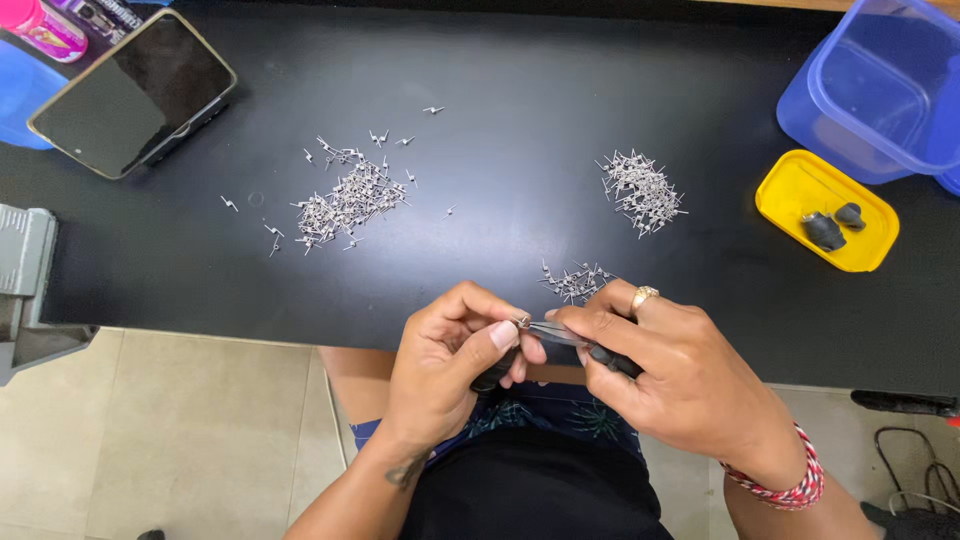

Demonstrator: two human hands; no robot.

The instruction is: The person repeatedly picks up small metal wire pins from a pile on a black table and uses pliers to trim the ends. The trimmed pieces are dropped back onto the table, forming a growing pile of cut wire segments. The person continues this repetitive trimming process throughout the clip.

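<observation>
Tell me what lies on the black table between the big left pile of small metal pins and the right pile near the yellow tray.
The head view shows bare black tabletop between the left pile and right pile, apart from one stray pin.

Bright, even overhead light, soft shadows. Faint sheen on the black desk [520, 180], glare on the phone [135, 90] screen. Sharp center, mild wide-angle bending at edges, no motion blur.

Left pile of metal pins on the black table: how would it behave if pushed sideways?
The left pile would probably scatter rather than slide as one: strays already lie loose around it. Each pin looks tiny and thin, so likely very light. The table looks smooth, so pins may skid; their bent shapes probably limit rolling.
</observation>
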